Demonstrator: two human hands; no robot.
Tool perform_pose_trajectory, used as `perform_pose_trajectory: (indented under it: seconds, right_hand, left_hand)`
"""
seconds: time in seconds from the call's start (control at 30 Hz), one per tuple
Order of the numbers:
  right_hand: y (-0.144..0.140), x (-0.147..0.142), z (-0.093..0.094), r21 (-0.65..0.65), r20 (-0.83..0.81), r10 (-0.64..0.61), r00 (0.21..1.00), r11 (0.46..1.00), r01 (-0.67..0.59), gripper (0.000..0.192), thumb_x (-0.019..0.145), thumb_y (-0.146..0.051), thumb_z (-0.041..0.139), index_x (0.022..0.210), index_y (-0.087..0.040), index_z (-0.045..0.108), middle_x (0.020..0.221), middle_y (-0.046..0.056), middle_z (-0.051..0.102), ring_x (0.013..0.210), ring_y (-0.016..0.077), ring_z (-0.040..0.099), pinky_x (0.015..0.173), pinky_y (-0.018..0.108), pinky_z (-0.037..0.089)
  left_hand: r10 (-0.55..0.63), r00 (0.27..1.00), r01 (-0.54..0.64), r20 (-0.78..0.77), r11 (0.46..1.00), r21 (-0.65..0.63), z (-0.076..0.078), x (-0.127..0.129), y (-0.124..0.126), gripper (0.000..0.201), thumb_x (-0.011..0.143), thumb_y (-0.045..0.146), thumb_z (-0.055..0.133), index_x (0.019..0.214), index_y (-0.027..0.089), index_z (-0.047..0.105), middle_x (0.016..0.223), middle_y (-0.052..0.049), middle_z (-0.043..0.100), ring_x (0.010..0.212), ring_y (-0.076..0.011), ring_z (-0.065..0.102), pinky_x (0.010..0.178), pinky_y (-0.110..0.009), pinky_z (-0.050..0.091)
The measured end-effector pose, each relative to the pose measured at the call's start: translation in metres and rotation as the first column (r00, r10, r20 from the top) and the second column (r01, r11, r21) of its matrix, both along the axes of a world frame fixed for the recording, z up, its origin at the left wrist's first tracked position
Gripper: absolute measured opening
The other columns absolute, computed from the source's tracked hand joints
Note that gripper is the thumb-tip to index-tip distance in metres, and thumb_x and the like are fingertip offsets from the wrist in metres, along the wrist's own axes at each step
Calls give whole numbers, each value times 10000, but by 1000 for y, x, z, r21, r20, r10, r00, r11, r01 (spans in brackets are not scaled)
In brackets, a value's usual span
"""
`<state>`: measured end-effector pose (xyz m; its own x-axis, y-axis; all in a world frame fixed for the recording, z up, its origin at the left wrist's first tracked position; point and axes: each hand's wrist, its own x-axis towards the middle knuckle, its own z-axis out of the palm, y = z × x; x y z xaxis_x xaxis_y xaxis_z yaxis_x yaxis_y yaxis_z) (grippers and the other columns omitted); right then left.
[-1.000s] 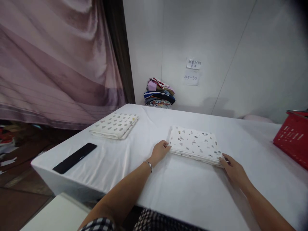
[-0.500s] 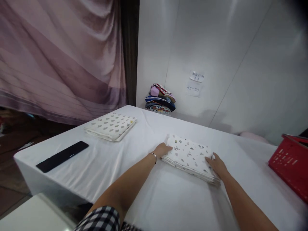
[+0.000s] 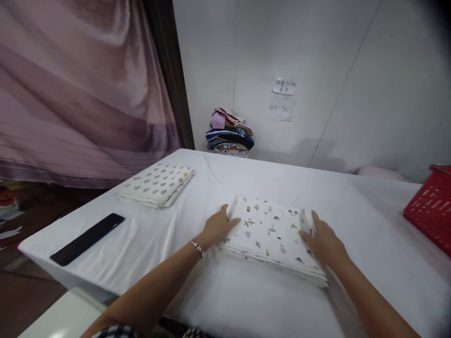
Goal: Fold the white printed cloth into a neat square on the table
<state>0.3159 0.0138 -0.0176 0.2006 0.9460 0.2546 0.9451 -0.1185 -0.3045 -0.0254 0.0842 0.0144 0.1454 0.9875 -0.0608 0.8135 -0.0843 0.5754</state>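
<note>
A folded white cloth [image 3: 271, 234] lies flat near the middle of the white-covered tabletop [image 3: 207, 183], printed with small grey, green and brownish motifs. Its layered edge faces the near side, with the near right corner turned toward the person.

The left hand [image 3: 216, 228] is at the cloth's left edge, thumb reaching over the top and fingers stretched toward the far side. The right hand [image 3: 324, 241] mirrors it at the right edge, its thumb on the print. Both hands have thumb and fingers spread wide; with the fingertips partly hidden and the fabric a little blurred, I cannot tell whether either one pinches the layers. A bracelet [image 3: 197, 248] circles the left wrist.

Farther left on the tabletop lies a second folded cloth [image 3: 155, 183], white with rows of grey motifs and one yellow one. Nearer, by the left edge, is a flat black slab [image 3: 88, 238]. At the right side stands a red basket [image 3: 431, 206] with slotted walls. Beyond the far edge, a stack of fabrics [image 3: 230, 134] rises against the pale wall [image 3: 299, 37], where a paper note [image 3: 280, 110] reads 45-50.
</note>
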Motion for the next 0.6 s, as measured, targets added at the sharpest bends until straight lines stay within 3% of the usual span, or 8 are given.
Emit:
perform_pose_trajectory:
  seconds: [0.07,0.1,0.17,0.23,0.33,0.43,0.5,0.6]
  right_hand:
    - [8,-15,11,104,94,110,989,987,-120,658,838,-460,442,1392,-138,296,1326,197,455,1210,352,431,911,508,411]
    - [13,-25,15,144,121,199,973,966,-216,620,851,-444,437,1385,-152,314,1357,182,428,1243,332,400,953,502,384]
    - [26,-42,18,151,163,390,906,898,-413,591,861,-462,437,1383,-207,324,1407,135,379,1293,298,339,1002,490,346]
    - [41,-52,15,76,183,510,840,845,-529,599,864,-509,414,1384,-225,323,1429,115,350,1319,287,297,1026,500,312]
    - [59,-48,1,-48,175,545,820,836,-546,621,874,-558,347,1382,-202,337,1429,127,343,1327,299,277,1035,529,279]
    - [67,-34,-12,-55,176,537,825,842,-536,609,881,-560,330,1387,-221,330,1438,113,331,1335,288,259,1049,528,251]
    - [67,-29,-14,-60,170,537,826,843,-535,614,881,-566,323,1399,-237,304,1453,97,305,1347,276,230,1064,519,224]
    - [65,-32,-4,-166,125,538,833,840,-517,652,878,-596,268,1423,-238,248,1481,79,235,1366,264,168,1084,499,176]
  left_hand:
    - [-65,994,80,-85,978,192,8,15,5,625,804,513,489,1302,151,381,1231,-154,544,1110,-271,525,885,-354,407]
    - [-144,981,176,-132,943,282,10,26,9,583,824,475,482,1297,147,392,1298,-151,492,1195,-268,455,955,-368,365]
    - [-320,915,395,-244,832,390,9,46,17,538,834,446,493,1281,156,421,1379,-132,412,1297,-262,327,1049,-395,267]
    - [-399,854,514,-335,750,416,2,63,26,541,831,463,500,1278,165,435,1419,-124,359,1338,-273,248,1089,-432,184]
    - [-407,831,535,-378,771,346,-13,73,41,609,839,532,444,1308,144,414,1427,-145,340,1343,-297,230,1091,-468,154]
    - [-404,833,519,-377,806,284,-25,72,51,673,853,580,360,1355,131,358,1442,-145,312,1350,-298,210,1093,-463,146]
    - [-406,829,523,-384,807,275,-27,70,54,686,858,594,327,1375,143,329,1458,-130,283,1361,-288,177,1098,-459,125]
    - [-415,820,527,-395,817,234,-23,71,54,712,850,629,290,1380,154,321,1466,-120,269,1364,-285,169,1096,-460,135]
